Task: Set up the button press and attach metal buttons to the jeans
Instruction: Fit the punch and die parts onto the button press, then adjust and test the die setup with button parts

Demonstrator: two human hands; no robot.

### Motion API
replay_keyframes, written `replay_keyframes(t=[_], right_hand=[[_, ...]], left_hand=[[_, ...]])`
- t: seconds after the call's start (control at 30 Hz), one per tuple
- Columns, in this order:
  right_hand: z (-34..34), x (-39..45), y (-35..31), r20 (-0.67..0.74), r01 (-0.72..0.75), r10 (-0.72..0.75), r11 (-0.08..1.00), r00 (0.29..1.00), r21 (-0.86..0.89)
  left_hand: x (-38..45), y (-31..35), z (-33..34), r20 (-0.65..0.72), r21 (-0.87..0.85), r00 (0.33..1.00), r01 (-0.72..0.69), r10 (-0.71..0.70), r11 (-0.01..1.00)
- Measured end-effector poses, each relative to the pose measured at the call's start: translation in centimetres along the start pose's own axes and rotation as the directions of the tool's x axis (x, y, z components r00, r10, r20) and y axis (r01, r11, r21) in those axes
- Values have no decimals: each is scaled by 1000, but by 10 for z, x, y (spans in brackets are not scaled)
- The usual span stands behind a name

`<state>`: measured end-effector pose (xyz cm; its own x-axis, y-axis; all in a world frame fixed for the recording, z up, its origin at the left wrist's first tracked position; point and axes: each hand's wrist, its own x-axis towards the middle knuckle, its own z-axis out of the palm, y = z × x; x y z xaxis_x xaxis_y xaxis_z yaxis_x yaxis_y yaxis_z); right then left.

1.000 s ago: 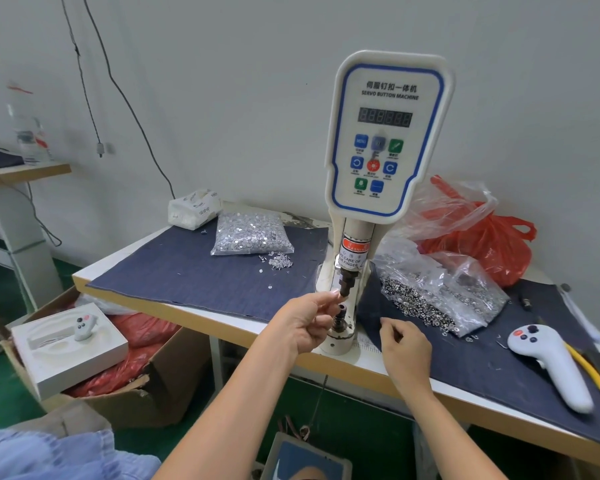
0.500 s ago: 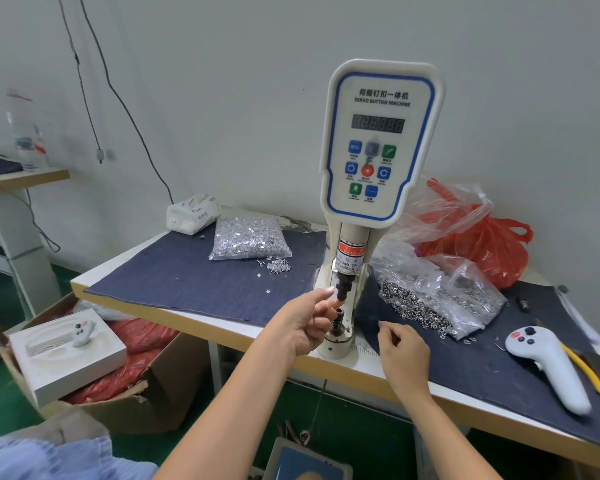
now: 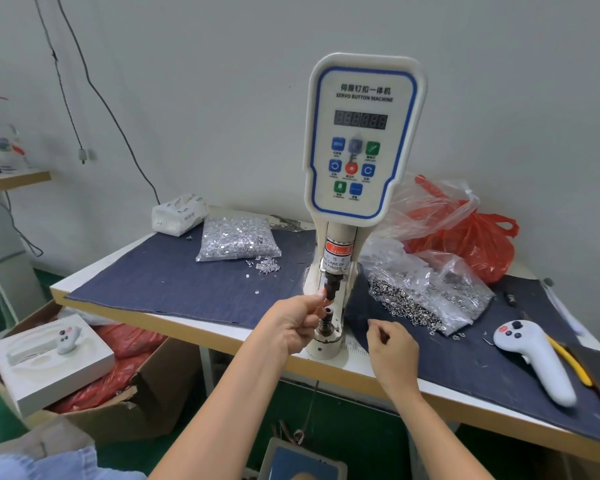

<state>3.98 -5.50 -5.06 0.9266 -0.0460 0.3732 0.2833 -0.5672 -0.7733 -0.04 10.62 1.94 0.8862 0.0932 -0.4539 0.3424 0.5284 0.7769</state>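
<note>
L hand [image 3: 297,322] rose to upper die [image 3: 332,285]; pinched part hidden.

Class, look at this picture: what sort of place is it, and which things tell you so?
Probably a small garment workshop: a servo button machine stands on a denim-covered table, flanked by bags of metal button parts.

1 press [image 3: 361,140], 2 button bags [image 3: 236,239], 2 controllers [image 3: 534,355]

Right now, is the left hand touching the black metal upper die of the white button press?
Touching. The head view shows the left hand with its fingertips against the black upper die of the button press.
</note>
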Motion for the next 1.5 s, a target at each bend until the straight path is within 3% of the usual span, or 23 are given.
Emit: replay_keyframes(t=[0.2, 0.37, 0.43, 0.53, 0.63, 0.73, 0.83, 0.9, 0.97, 1.07, 1.27, 1.4, 1.5], right_hand=[[-2, 6, -4, 56, -105, 105, 994, 993, 4], [-15, 20, -9, 124, -173, 162, 981, 979, 85], [-23, 37, -5, 55, -66, 71, 994, 996, -89], [-34, 62, 6, 18, -38, 49, 909, 999, -414], [-37, 75, 16, 89, 0, 71, 781, 993, -624], [-33, 72, 22, 113, 53, 32, 739, 993, -671], [-27, 60, 26, 59, 122, -108, 785, 992, -608], [-23, 52, 29, 35, 180, -191, 823, 981, -539], [-21, 49, 32, 39, 223, -238, 825, 971, -519], [-20, 48, 33, 57, 222, -225, 829, 973, -513], [-18, 47, 35, 40, 244, -255, 852, 966, -464], [-17, 49, 36, 28, 211, -222, 868, 975, -450], [-17, 50, 37, 64, 191, -183, 863, 981, -467]], left_hand=[[0, -1, 0, -66, 75, 998, 5, 0, 997], [-3, 4, 1, 3, -21, 989, 146, -146, 989], [-4, 5, 0, 50, -105, 981, 190, -185, 976], [-4, 6, 2, 24, -116, 988, 157, -155, 981], [2, 2, -1, -89, -11, 995, 48, -49, 999], [11, -4, -16, -248, 170, 961, -80, 121, 982], [22, -5, -41, -406, 437, 843, -160, 353, 885], [30, -2, -58, -407, 714, 754, -89, 515, 694], [37, 3, -68, -357, 876, 725, 41, 589, 481], [49, 18, -73, -327, 938, 726, 172, 605, 300], [73, 49, -86, -365, 931, 660, 272, 657, 244], [86, 51, -89, -277, 960, 698, 165, 660, 228], [86, 47, -91, -238, 970, 690, 137, 683, 201]])
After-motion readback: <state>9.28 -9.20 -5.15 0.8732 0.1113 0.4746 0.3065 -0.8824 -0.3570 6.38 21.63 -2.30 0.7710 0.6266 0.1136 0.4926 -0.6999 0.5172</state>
